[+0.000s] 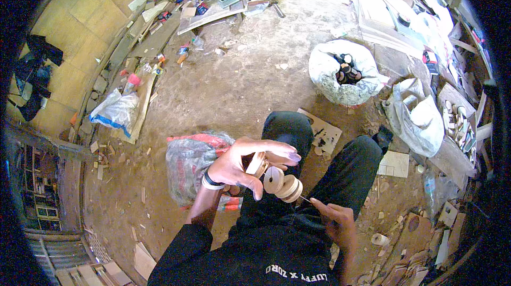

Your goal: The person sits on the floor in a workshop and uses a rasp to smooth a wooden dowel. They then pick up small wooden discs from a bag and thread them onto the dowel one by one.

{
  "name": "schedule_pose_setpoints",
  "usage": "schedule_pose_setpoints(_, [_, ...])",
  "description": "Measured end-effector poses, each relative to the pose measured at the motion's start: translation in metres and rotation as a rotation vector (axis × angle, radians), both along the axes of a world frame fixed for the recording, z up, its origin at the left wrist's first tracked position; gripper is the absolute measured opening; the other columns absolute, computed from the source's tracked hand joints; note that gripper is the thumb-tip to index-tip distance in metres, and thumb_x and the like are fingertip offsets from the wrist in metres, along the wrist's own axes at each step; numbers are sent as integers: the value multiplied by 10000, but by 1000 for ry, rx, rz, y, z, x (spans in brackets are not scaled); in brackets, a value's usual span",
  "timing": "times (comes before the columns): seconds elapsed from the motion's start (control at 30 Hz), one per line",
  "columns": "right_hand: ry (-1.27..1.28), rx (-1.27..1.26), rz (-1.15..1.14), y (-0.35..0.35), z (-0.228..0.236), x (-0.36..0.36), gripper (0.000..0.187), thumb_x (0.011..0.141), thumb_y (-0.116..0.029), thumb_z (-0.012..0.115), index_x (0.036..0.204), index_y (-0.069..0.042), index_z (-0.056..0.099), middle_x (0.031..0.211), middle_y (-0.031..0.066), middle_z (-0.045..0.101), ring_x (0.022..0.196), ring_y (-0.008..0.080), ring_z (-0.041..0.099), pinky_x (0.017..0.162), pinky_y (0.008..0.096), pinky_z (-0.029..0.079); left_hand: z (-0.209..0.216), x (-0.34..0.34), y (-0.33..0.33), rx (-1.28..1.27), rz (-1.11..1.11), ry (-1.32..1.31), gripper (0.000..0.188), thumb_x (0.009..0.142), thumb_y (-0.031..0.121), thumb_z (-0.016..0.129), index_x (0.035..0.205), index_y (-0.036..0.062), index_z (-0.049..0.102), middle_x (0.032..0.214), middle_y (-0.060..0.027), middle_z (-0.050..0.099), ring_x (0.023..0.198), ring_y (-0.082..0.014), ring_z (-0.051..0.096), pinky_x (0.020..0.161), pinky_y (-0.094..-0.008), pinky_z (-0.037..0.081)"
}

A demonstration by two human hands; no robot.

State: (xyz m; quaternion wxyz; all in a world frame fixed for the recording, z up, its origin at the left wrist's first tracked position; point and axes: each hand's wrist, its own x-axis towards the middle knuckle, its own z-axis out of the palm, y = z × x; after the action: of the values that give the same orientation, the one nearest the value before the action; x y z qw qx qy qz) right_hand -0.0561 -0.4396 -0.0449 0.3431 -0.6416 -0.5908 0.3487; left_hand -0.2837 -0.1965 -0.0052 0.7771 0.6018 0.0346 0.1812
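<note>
The left hand (pixel 238 162) curls its grip around wooden discs (pixel 273 180), which appear threaded on a thin rod (pixel 305 199) above the lap. The right hand's (pixel 337 221) grip pinches the rod's end. A grey-and-red plastic bag (pixel 186 166) lies nearby.

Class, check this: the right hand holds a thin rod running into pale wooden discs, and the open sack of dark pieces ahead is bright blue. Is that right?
No: the open sack of dark pieces ahead is white, not bright blue, as the head view shows. The right hand does hold a thin rod running into pale wooden discs.
</note>
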Motion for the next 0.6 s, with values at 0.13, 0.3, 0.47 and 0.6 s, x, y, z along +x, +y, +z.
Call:
schedule_pose_setpoints(0.13, [-24,43,-14,0,-5,-1,603,719,138,551,1259,-90,697,628,86,522,529,190,523,539,306,430,-3,1,2,-12,-13,-14,1020,590,248,952,1425,-76,464,1378,-233,585,1291,-313,568,1114,-443,425])
schedule_pose_setpoints(0.3, [14,138,-39,1,-6,1,556,745,124,548,1238,-79,705,620,84,520,523,189,524,534,305,427,-6,3,8,140,-21,-95,1007,563,321,949,1377,-82,515,1360,-232,600,1269,-308,587,1104,-445,435])
schedule_pose_setpoints(0.47, [12,30,-24,-1,-5,4,545,742,126,536,1222,-67,707,626,92,530,529,193,534,534,298,427,-8,5,1,15,21,-23,1001,554,341,951,1364,-78,538,1374,-204,601,1253,-291,599,1100,-415,429])
schedule_pose_setpoints(0.6, [53,55,-44,-2,-8,1,592,689,141,498,1207,-55,707,638,98,542,535,194,537,537,296,432,2,8,4,115,15,-8,971,561,308,961,1365,-56,553,1368,-179,612,1253,-274,597,1096,-398,427])
